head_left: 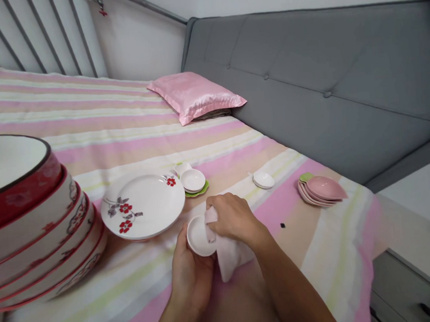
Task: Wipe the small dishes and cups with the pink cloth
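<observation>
My left hand (192, 273) cradles a small white dish (198, 236) from below, its thumb along the rim. My right hand (231, 216) grips a pale pink cloth (231, 259), pressing one fold against the inside of the dish while the rest hangs beneath the wrist. Just beyond the hands sit small white dishes (193, 180) on a green-edged one. To their left is a white plate (144, 205) with red flowers, resting on at least one other plate.
Stacked red and white bowls (39, 232) rise at the left. Rightward on the striped bedspread (107, 144) lie small white dishes (263, 179), pink leaf-shaped dishes (325, 188) and a small dark piece (283, 225). A pink pillow (199, 96) rests near the grey headboard (322, 65).
</observation>
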`<state>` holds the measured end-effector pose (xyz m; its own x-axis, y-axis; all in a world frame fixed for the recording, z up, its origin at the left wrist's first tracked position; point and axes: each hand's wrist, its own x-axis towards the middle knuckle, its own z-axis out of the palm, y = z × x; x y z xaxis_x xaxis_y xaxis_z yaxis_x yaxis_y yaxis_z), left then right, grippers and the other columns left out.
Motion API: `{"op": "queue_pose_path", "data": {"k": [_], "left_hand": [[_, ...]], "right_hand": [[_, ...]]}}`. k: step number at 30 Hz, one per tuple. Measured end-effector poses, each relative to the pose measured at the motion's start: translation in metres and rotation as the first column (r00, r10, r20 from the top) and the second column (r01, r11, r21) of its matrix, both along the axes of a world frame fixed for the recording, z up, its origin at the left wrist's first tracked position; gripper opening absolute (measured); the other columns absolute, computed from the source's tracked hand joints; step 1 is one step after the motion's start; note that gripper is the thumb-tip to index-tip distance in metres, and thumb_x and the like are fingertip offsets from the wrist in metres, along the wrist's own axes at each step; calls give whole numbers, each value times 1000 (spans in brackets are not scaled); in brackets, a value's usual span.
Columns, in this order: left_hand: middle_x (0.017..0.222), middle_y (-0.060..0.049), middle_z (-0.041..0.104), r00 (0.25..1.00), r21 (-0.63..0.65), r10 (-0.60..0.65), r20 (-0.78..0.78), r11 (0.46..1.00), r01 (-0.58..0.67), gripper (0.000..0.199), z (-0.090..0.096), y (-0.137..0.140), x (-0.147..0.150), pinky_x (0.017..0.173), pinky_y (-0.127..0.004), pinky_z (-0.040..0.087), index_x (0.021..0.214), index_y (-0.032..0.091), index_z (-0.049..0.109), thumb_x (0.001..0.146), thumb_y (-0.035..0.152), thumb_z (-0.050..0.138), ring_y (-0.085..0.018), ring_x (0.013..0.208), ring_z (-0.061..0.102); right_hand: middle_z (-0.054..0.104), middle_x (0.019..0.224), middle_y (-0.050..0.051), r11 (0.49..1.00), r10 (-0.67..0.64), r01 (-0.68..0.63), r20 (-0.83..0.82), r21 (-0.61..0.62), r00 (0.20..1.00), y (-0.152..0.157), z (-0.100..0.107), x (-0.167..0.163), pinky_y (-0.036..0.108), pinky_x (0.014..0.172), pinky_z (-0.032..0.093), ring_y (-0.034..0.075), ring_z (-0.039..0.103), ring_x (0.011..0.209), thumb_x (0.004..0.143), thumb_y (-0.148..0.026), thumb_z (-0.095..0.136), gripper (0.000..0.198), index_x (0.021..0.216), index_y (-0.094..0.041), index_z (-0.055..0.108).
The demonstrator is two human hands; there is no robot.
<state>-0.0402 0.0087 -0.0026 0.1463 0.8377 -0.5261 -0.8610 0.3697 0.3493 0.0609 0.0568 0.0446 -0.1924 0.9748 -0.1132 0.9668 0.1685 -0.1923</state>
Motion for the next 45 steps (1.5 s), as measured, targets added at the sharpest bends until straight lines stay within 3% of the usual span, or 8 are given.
{"op": "queue_pose_path", "data": {"k": [10,15,21,25,29,31,37,45], "left_hand": [[81,-8,67,997,-17,67,-38,998,-68,16,2,1,-2,60,-35,56,83,14,60,83,22,47,-21,73,64],[85,-9,67,996,-33,52,-67,998,-55,15,0,2,-1,63,-39,56,86,14,60,82,24,49,-23,74,65],[84,-4,65,993,-41,81,-86,996,-84,9,1,2,-2,67,-41,56,86,17,58,80,21,51,-19,71,64],[90,-11,66,995,-50,22,-94,998,-27,18,1,0,-4,68,-44,56,94,16,56,82,26,49,-25,77,67],[95,-15,66,996,-45,-12,-93,999,7,23,3,-1,-5,68,-43,56,99,14,56,83,28,47,-26,79,67],[94,-15,67,995,-47,-13,-100,999,9,24,2,-2,-5,67,-43,56,100,14,56,83,29,46,-26,80,67],[93,-14,67,996,-40,-3,-91,999,-1,24,-1,0,-5,68,-42,56,99,14,57,83,30,47,-26,81,67],[109,-13,65,999,28,24,30,999,-25,29,0,0,-5,75,-42,55,103,13,62,83,32,50,-23,86,64]], "right_hand": [[64,76,0,993,43,-61,-168,-103,985,-1,19,35,23,57,30,17,55,73,62,-31,72,19,77,-23,64],[64,76,-2,980,75,-19,-282,197,956,3,19,35,22,58,32,14,55,71,70,-25,64,7,77,-23,61],[60,79,0,713,49,32,-95,700,994,10,-1,10,24,53,26,12,51,67,81,-20,50,6,79,-21,56],[62,87,4,650,-98,175,-147,740,984,15,-4,21,24,59,32,14,55,76,86,-23,46,12,84,-21,58],[62,89,11,347,-339,480,-370,806,865,25,-3,46,30,72,38,21,55,87,88,-26,43,16,84,-19,57],[62,87,11,285,-348,503,-400,816,848,29,-4,53,34,79,38,23,55,88,87,-27,45,15,81,-20,56],[64,80,1,897,-26,149,-286,417,958,29,-9,38,25,67,38,17,56,76,75,-25,57,7,82,-22,58],[69,87,-3,970,241,-223,-466,95,851,15,-2,17,22,67,40,14,60,80,67,-15,59,23,87,-23,67]]}}
